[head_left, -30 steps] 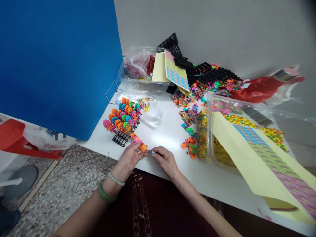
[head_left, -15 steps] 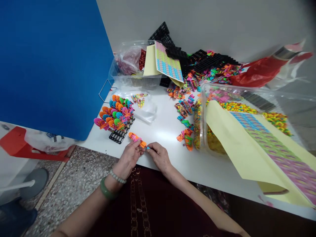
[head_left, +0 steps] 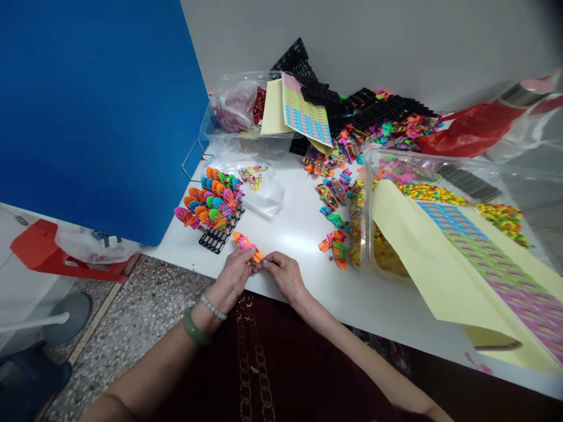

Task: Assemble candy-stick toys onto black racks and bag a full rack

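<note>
My left hand (head_left: 235,276) pinches one end of a small orange toy skateboard (head_left: 247,246) at the near edge of the white table (head_left: 299,234). My right hand (head_left: 285,275) meets it from the right, fingers pinched on a tiny blue piece at the board's end. Just beyond the hands a black rack (head_left: 216,239) carries several bright toy boards (head_left: 211,202) standing on edge. A green bangle and a bead bracelet ring my left wrist.
A clear tub (head_left: 369,193) with coloured parts and a yellow-backed sticker sheet (head_left: 457,258) stands right. Loose toy boards (head_left: 334,225) lie mid-table. Black racks (head_left: 352,111), a second tub (head_left: 246,123) and a red bag (head_left: 466,132) are at the back. A blue panel (head_left: 97,111) rises left.
The hands have stayed together on the orange board, shifting only slightly as the view moved. Nothing else on the table has moved.
</note>
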{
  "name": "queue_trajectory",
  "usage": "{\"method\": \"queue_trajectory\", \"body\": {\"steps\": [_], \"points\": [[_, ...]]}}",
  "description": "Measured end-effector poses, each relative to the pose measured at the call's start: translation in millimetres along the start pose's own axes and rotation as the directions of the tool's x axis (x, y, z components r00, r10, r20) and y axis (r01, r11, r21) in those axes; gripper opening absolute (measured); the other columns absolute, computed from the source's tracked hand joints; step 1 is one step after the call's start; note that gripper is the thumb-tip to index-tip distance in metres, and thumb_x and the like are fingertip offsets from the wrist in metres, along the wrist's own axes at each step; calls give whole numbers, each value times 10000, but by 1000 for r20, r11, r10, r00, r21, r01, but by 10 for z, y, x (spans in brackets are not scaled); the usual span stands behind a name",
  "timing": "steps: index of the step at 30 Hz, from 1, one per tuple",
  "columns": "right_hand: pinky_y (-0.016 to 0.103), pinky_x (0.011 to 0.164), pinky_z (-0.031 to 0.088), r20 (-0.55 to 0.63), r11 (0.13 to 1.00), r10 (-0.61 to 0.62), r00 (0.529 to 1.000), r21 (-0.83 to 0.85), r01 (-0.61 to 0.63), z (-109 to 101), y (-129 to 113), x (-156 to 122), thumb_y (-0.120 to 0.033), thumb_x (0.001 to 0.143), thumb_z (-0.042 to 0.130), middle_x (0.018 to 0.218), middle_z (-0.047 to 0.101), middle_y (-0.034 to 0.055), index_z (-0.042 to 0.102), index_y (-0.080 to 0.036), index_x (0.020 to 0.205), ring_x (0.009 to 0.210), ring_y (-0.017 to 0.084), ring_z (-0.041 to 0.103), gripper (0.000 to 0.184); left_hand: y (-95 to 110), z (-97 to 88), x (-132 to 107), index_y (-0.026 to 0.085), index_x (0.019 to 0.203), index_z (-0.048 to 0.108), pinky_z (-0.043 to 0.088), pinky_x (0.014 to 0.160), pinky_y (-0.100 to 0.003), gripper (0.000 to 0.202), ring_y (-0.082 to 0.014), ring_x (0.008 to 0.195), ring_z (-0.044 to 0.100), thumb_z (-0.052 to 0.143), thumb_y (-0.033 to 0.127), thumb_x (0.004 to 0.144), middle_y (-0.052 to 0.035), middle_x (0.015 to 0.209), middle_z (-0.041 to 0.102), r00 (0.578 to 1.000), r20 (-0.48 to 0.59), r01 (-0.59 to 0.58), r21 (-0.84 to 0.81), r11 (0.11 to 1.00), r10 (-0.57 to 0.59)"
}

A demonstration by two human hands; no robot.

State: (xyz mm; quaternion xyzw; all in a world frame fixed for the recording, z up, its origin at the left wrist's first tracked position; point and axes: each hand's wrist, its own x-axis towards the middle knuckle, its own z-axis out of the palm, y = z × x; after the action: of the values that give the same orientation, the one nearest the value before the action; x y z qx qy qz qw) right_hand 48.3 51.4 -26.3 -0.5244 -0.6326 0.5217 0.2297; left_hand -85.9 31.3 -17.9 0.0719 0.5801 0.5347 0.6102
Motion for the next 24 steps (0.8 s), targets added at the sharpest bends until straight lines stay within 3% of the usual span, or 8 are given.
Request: {"method": "queue_trajectory", "body": {"steps": [8,12,14,15,16,17,20,24], "points": [[252,693,380,121,862,-151,981,-471,190,-34,-43,-65,-277,861,532,853,616,36,675,-221,779,853,178,562,174,66,-67,-196,125,748,598,360,428,-195,370,-101,452,539,779,429,639,-13,550,607,989,-84,-109,142,984,122],[247,698,392,142,931,-87,986,-341,131,-98,-18,32,-242,827,514,865,622,22,696,-232,821,793,155,573,183,233,-430,-280,142,861,655,337,432,-210,459,-107,500,554,657,584,735,-50,767,686,982,-26,-161,380,911,185],[254,729,408,137,978,-56,989,-193,82,-109,-25,96,-272,787,544,876,638,15,700,-227,821,817,165,586,166,383,-679,-201,157,819,665,391,507,-228,360,-122,568,554,620,512,788,-36,760,677,893,-180,-242,581,777,413],[257,730,412,129,990,-40,991,-127,57,-100,-37,127,-294,766,561,858,641,11,695,-222,801,818,172,586,156,468,-798,-128,168,839,675,442,605,-246,279,-149,678,588,616,438,804,-37,786,681,797,-254,-244,695,677,548],[259,717,413,127,997,-27,992,-72,36,-78,-53,157,-316,748,575,821,636,5,686,-215,778,799,174,581,153,551,-903,-40,186,927,690,465,708,-273,227,-177,812,608,581,362,834,-46,887,693,701,-263,-208,814,543,663],[259,694,410,131,999,-18,991,-24,21,-44,-72,186,-333,734,586,772,623,-5,678,-210,764,764,171,570,157,626,-988,54,196,1028,692,463,789,-302,251,-206,934,603,542,304,858,-67,1006,688,660,-199,-144,913,382,724],[253,633,404,165,994,-4,986,111,-14,96,-129,266,-355,704,617,657,570,-36,669,-202,797,651,146,519,186,722,-1084,281,203,1093,704,440,871,-344,296,-249,1038,578,517,245,867,-98,1072,658,721,-28,-41,996,83,692],[252,623,436,152,972,-15,988,236,-22,229,-177,322,-310,683,642,651,584,-37,651,-190,769,632,138,533,148,458,-906,270,204,991,733,434,843,-342,236,-245,975,590,569,289,844,-84,987,658,726,41,-54,999,-1,686]]}}
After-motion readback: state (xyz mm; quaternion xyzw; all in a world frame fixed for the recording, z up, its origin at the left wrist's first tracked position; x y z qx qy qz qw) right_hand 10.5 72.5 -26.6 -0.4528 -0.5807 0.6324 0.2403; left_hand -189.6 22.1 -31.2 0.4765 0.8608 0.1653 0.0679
